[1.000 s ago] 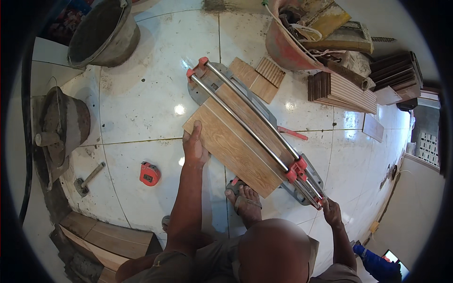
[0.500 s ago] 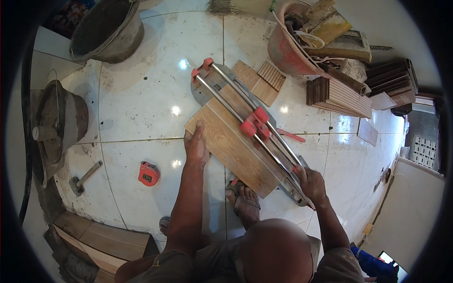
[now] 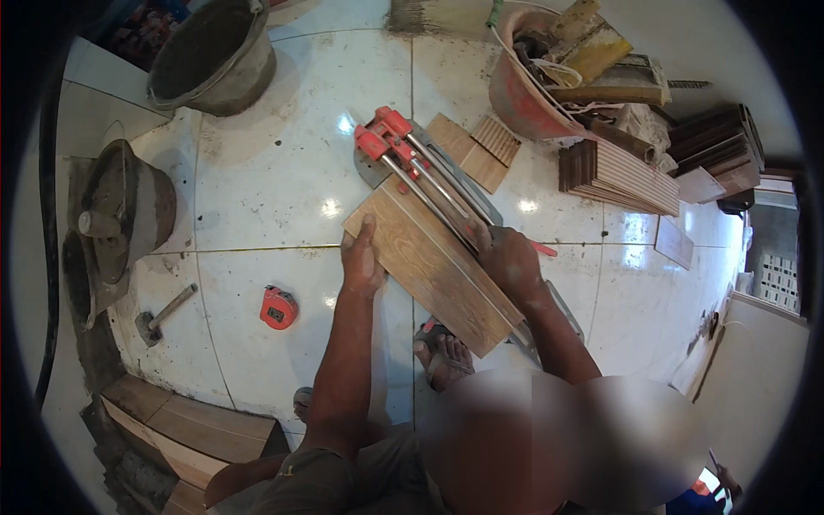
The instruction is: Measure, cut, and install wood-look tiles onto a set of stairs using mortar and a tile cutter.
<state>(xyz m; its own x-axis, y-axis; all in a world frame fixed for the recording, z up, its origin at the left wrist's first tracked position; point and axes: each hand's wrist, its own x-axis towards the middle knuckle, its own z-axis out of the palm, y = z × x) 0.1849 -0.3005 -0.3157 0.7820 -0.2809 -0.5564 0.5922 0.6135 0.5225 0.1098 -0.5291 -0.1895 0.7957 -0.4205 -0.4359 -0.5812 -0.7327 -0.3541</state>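
Observation:
A manual tile cutter (image 3: 429, 182) with twin steel rails and red fittings lies diagonally on the floor. On its bed rests a wood-look tile (image 3: 442, 279), its near part sticking out to the left of the rails. My left hand (image 3: 364, 264) grips the tile's left end, thumb on top and the other fingers mostly hidden. My right hand (image 3: 513, 268) is closed round the cutter's handle above the rails; its fingertips are partly hidden. At the far end of the rails sits the red sliding carriage (image 3: 396, 150). One of my feet is beside the tile's near edge.
A red tape measure (image 3: 279, 307) and a hammer (image 3: 165, 316) lie at left. Mortar buckets (image 3: 225, 64) stand at far left. At far right are a red bucket (image 3: 525, 94) of tools and stacked tiles (image 3: 614, 176). Tile pieces (image 3: 468, 150) lie beyond the cutter. Tiled steps (image 3: 202, 421) are near left.
My right hand has moved forward and left along the cutter, and the red carriage has slid from mid-rail to the far end. My left hand keeps its grip on the tile.

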